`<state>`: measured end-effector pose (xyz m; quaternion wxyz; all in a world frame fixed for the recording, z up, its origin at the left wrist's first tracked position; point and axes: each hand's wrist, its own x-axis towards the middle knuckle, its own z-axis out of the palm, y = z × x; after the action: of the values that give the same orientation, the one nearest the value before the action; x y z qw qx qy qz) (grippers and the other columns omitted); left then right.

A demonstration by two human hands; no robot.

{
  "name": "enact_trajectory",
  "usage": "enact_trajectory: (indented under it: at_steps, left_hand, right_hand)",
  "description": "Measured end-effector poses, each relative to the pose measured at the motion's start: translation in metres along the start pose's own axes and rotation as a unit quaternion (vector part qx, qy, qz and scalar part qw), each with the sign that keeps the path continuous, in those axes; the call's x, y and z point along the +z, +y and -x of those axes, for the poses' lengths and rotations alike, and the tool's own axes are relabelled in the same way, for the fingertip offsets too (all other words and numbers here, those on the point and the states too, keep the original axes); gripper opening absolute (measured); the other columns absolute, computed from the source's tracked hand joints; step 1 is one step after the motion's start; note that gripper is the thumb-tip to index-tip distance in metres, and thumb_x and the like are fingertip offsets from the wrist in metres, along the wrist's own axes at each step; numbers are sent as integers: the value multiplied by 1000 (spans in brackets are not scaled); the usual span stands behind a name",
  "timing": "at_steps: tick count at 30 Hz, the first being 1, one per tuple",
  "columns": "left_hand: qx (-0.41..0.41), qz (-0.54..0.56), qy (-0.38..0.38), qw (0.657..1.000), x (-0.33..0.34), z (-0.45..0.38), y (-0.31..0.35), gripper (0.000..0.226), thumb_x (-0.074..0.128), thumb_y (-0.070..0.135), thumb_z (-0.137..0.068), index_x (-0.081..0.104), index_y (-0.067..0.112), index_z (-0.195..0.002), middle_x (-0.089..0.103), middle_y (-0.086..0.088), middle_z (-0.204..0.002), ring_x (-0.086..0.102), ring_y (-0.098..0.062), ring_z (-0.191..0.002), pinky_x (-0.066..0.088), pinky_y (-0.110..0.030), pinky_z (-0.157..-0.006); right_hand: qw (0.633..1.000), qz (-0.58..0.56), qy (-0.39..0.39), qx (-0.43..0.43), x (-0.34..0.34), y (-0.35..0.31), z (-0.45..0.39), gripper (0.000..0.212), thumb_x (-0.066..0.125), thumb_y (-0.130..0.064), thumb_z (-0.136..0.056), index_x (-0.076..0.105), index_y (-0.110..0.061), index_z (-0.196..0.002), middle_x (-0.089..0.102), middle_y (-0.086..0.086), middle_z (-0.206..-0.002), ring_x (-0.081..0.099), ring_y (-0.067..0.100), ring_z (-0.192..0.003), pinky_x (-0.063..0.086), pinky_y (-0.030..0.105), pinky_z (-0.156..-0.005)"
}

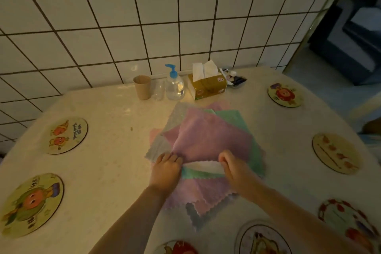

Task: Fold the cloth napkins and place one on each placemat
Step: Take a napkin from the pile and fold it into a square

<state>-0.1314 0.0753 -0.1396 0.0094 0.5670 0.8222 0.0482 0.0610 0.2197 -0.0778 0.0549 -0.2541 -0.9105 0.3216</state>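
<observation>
On the pale surface (99, 150) by the tiled wall (144, 16), two round placemats (67, 135) sit at the left edge, the nearer one (31, 205) bigger in view, both bare of cloth. Moving in, a paper cup (142, 87), a pump bottle (174, 85) and a tissue box (207, 86) line up against the wall. In the middle lies the heap of napkins (208, 130), pink, green and grey squares fanned over one another. The left hand (166, 168) is down on the heap's near-left side, fingers curled and pinching the edge of the top pink napkin (206, 138). Just beside it, the right hand (234, 168) pinches the same edge, fingers bent tight on the cloth. Between the two hands the hem is lifted and stretched, its pale underside showing, a green napkin (198, 174) peeking beneath. Off to the right, more placemats ring the surface: one far (284, 95), one midway (336, 153), one near (348, 220), and two at the bottom edge (263, 239), all without napkins.
</observation>
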Motion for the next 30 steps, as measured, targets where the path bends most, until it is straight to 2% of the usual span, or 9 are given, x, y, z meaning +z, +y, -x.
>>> enact_trajectory:
  at_steps: [5,9,13,16,20,22,24,27,30]
  left_hand:
    - [-84,63,98,990,-46,-10,-10,30,44,26,-75,67,13,-88,68,-7,-85,66,-30,-81,54,-34,-69]
    - [-204,175,179,946,-101,-10,-20,1,48,17,-92,49,17,-91,65,-7,-80,62,-32,-71,48,-37,-55]
    - [-239,199,293,904,-159,16,-34,8,53,12,-92,50,18,-98,62,0,-82,57,-23,-68,47,-35,-55]
    - [-270,253,318,873,-193,51,-53,15,55,6,-90,60,19,-96,62,3,-83,59,-18,-78,42,-27,-61]
    - [-303,348,265,847,-226,111,-79,19,61,12,-88,69,30,-87,70,8,-85,66,-13,-82,55,-31,-72]
    - [-309,389,225,838,-240,147,-82,7,68,25,-86,72,29,-90,72,7,-85,68,-15,-81,57,-36,-73]
    - [-293,479,196,804,-250,180,-81,15,70,26,-82,71,13,-89,72,-4,-81,68,-23,-80,57,-36,-72]
    - [-305,571,123,753,-255,224,-89,28,74,29,-77,65,3,-79,60,-15,-73,58,-27,-70,52,-38,-69]
    - [-290,643,38,708,-254,249,-100,32,81,30,-74,65,4,-84,58,-11,-71,57,-19,-63,51,-27,-60]
  right_hand:
    - [998,4,36,-58,-53,-19,-20,6,38,-24,-96,43,-26,-95,56,-5,-82,54,12,-68,45,35,-60]
    - [992,8,59,-112,-93,-50,-35,12,46,-30,-87,47,-24,-98,59,-5,-87,53,10,-72,37,28,-62]
    - [985,-7,62,-159,-119,-90,-41,8,52,-25,-93,46,-24,-87,55,-5,-80,52,10,-71,39,25,-60]
    - [981,-65,70,-168,-130,-121,-41,6,57,-29,-90,52,-26,-87,57,-8,-80,55,6,-73,47,26,-66]
    - [973,-187,26,-134,-134,-150,-35,9,68,-26,-84,62,-19,-83,65,-3,-77,58,1,-67,46,20,-63]
    - [970,-217,-39,-106,-132,-162,-32,12,71,-25,-81,65,-16,-86,68,3,-84,63,8,-77,53,30,-69]
    - [958,-255,-123,-53,-125,-170,-32,17,72,-23,-79,65,-15,-92,70,5,-92,67,19,-87,57,42,-78]
    - [919,-304,-252,2,-112,-181,-36,46,79,-28,-66,64,-9,-105,70,12,-102,66,32,-96,52,50,-84]
    - [881,-320,-349,1,-102,-185,-43,73,89,-38,-54,61,-2,-111,64,21,-109,58,38,-97,52,42,-76]
